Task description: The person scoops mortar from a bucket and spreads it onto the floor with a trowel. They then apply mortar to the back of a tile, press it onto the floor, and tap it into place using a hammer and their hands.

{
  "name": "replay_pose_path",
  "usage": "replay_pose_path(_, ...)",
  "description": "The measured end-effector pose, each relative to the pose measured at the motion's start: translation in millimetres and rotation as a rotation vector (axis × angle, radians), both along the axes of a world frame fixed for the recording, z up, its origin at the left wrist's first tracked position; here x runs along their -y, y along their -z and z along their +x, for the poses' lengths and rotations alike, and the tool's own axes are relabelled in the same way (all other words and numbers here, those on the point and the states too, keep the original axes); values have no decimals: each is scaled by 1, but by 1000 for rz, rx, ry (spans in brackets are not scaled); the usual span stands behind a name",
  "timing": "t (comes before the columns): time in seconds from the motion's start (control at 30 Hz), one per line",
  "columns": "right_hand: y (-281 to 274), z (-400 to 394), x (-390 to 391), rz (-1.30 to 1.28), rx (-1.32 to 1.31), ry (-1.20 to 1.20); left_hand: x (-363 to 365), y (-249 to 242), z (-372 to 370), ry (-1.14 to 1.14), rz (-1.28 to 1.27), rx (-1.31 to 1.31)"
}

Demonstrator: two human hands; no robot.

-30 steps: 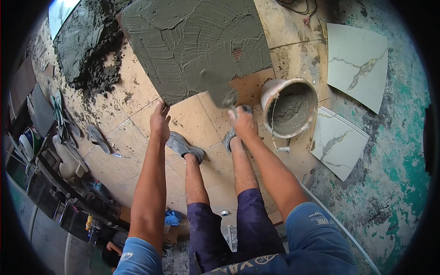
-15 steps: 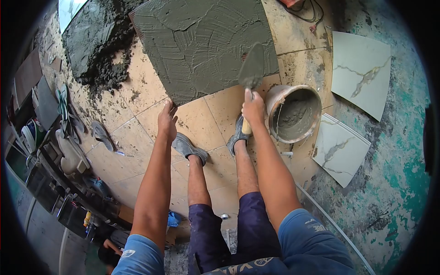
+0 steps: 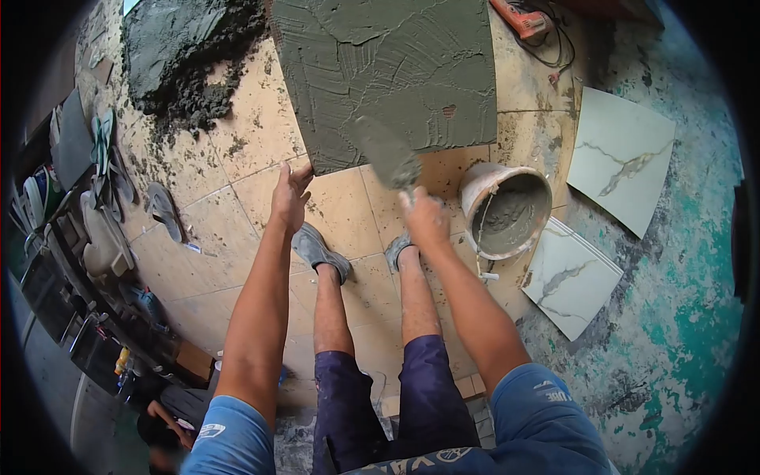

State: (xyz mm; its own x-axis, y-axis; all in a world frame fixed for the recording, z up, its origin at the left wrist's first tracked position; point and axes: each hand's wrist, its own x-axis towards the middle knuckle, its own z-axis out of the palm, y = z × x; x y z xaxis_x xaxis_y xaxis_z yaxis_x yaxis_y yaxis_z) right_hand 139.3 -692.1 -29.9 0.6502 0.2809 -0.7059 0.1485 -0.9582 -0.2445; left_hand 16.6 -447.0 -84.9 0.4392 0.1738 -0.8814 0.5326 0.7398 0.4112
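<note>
A large tile (image 3: 388,79) lies ahead of me, its upper face coated in grey, ridged mortar. A small reddish-brown bare patch shows near its front right. My left hand (image 3: 290,196) is at the tile's near left corner, fingers stretched out and fingertips right at the edge. My right hand (image 3: 427,219) is closed round the handle of a pointed trowel (image 3: 386,149), slightly blurred. Wet mortar sits on the blade by the handle, and its tip overlaps the tile's near edge. Just right of that hand stands a mortar bucket (image 3: 480,190), its mouth tipped towards me in view.
A heap of mortar (image 3: 186,59) lies at the upper left. White marbled tiles (image 3: 621,154) and a second stack (image 3: 571,279) rest at the right. A red power tool (image 3: 524,19) with its cord is at the top. Sandals (image 3: 164,212) and a person's arm (image 3: 168,418) appear left.
My right hand and the trowel have swung left, from the tile's front right towards its front left. The bare patch is now uncovered. My left hand stays at the corner; the view has shifted slightly.
</note>
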Motion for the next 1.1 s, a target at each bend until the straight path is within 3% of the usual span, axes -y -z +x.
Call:
replay_pose_path(0.13, 15, 69, 37, -85, 233, 180, 3, -8, 4, 27, 9, -21)
replay_pose_path(0.23, 6, 77, 49, -116, 272, 355, 3, -6, 3, 7, 5, -19)
replay_pose_path(0.4, 2, 64, 47, -146, 190, 252, 5, -5, 0, 11, 11, -19)
replay_pose_path(0.47, 13, 65, 57, -73, 337, 440, 5, -6, 2, 12, 11, -22)
replay_pose_path(0.5, 29, 69, 74, -43, 295, 417, 6, -7, 2, 12, 12, -24)
replay_pose_path(0.6, 24, 85, 52, 319, -201, 1030, 6, -9, 4, -10, 8, -30)
replay_pose_path(0.7, 22, 91, -14, 390, -326, 916, 7, -8, 2, -33, -3, -19)
replay_pose_path(0.8, 41, 76, -45, 242, -243, 207, 4, -5, 0, -45, -24, -2)
replay_pose_path(0.83, 30, 72, -55, 245, -242, 193, 3, -3, -1, -57, -19, 1)
replay_pose_path(0.9, -8, 63, -73, 125, 33, -236, 4, 2, -4, -77, -52, -14)
replay_pose_path(1.1, -20, 120, -117, -44, 97, -492, 8, 1, 2, -132, -38, 29)
